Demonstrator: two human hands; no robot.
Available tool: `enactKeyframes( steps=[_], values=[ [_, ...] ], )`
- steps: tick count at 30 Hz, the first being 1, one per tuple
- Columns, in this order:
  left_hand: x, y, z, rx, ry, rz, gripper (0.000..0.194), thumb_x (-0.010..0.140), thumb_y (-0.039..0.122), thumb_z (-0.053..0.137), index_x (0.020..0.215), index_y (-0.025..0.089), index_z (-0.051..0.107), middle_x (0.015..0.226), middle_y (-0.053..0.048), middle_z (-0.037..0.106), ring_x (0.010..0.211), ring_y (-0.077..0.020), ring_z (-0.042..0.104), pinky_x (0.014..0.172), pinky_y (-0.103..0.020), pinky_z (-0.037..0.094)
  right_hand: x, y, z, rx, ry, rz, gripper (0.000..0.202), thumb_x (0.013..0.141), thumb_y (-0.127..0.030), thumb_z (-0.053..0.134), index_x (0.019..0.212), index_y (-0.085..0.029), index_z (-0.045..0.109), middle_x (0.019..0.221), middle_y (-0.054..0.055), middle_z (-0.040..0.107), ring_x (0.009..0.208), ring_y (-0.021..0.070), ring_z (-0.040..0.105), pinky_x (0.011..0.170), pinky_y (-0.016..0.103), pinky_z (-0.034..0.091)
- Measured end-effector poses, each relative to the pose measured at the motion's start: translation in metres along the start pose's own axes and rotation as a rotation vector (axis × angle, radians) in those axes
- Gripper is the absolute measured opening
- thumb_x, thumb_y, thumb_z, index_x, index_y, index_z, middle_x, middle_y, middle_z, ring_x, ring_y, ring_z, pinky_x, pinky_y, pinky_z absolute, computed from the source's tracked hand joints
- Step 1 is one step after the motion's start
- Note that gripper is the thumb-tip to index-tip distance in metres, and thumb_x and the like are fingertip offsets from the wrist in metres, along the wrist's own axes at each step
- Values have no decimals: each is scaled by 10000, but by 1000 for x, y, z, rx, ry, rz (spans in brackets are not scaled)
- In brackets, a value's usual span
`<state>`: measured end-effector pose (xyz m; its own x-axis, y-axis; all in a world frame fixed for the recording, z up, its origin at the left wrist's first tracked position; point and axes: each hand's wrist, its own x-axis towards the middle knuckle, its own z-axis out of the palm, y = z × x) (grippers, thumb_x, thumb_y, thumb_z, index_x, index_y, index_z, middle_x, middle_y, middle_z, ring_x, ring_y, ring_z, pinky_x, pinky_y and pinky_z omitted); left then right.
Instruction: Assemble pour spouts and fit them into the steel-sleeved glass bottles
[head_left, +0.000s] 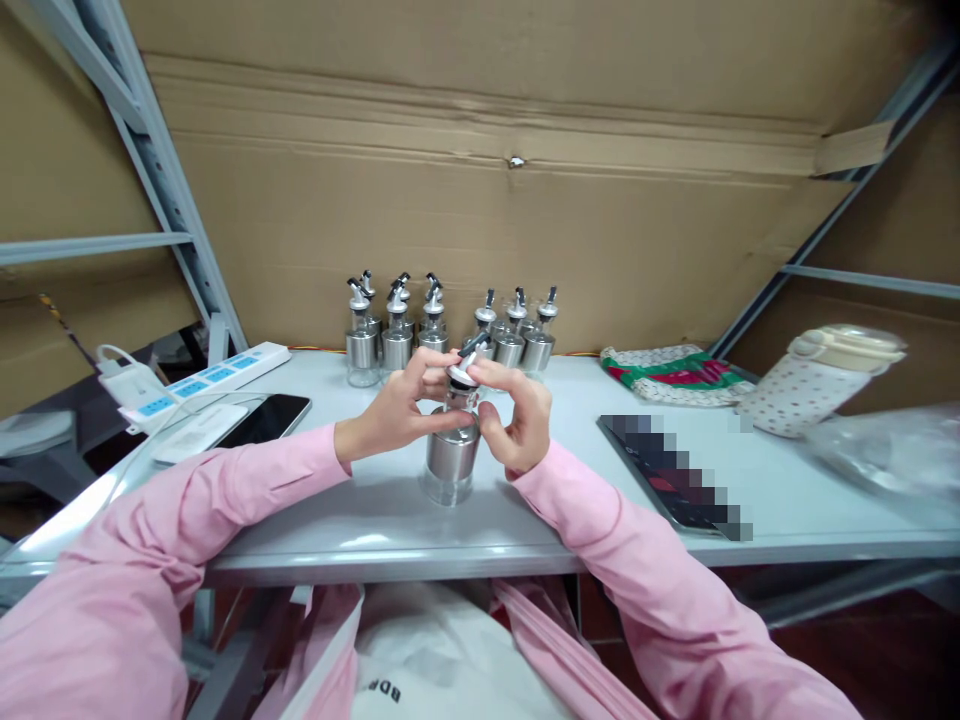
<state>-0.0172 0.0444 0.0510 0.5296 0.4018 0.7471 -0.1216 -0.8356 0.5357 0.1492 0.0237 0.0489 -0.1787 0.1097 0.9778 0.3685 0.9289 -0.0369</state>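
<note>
An oil bottle point(452, 460) of clear glass with a steel sleeve stands upright near the table's front edge. Its pour spout point(463, 376), silver with a black tip, sits at the bottle's mouth. My left hand point(412, 400) is closed around the bottle's neck and spout from the left. From the other side, my right hand point(519, 408) curls its fingers and thumb against the spout. The fingers partly hide the neck, so how firmly the spout is seated cannot be seen. Behind my hands stand several like bottles point(361, 350) in two groups, each with a spout.
On the left lie a power strip point(206, 385), a white charger point(201, 432) and a phone point(266, 420). A dark, partly blurred device point(652, 470), a patterned cloth point(675, 375), a spotted tumbler point(814, 385) and a plastic bag point(892, 450) are on the right. Cardboard point(517, 230) walls the back.
</note>
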Motion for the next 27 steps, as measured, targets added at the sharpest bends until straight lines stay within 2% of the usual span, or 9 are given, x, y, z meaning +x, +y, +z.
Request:
enactKeyframes(
  steps=[6, 11, 16, 22, 27],
  values=[
    [-1, -2, -1, -7, 9, 20, 416, 740, 230, 678, 1041, 222, 390, 897, -6, 620, 710, -106, 658, 640, -194, 542, 6, 3, -2, -89, -19, -118, 374, 678, -129, 484, 1030, -234, 553, 962, 47, 691, 824, 194, 676, 662, 313, 560],
    [-3, -2, 0, -10, 36, 38, 320, 742, 268, 674, 910, 199, 410, 786, 22, 614, 676, -110, 664, 587, -168, 536, 7, 0, -4, -45, -60, -109, 349, 644, -147, 495, 977, -218, 571, 965, 63, 691, 843, 214, 674, 654, 321, 553],
    [-2, -2, -1, 5, 55, 35, 290, 745, 298, 669, 836, 188, 417, 726, 32, 610, 628, -95, 644, 549, -157, 518, 6, -3, -2, 57, -46, -64, 323, 615, -158, 505, 928, -188, 579, 961, 100, 690, 814, 233, 678, 665, 338, 548],
    [-1, 1, -2, 8, 52, -26, 287, 740, 314, 672, 782, 180, 422, 649, 44, 594, 564, -86, 612, 531, -171, 507, 3, -4, 3, 127, -1, 5, 265, 642, -181, 488, 894, -193, 571, 904, 82, 697, 843, 241, 677, 665, 334, 544],
    [-1, -1, -2, -59, 26, -48, 263, 756, 301, 658, 818, 189, 428, 740, 20, 626, 659, -113, 650, 589, -204, 541, 0, -4, 0, 69, -53, -33, 324, 707, -204, 467, 1020, -204, 550, 1004, 83, 677, 879, 223, 668, 688, 326, 552]
  ],
)
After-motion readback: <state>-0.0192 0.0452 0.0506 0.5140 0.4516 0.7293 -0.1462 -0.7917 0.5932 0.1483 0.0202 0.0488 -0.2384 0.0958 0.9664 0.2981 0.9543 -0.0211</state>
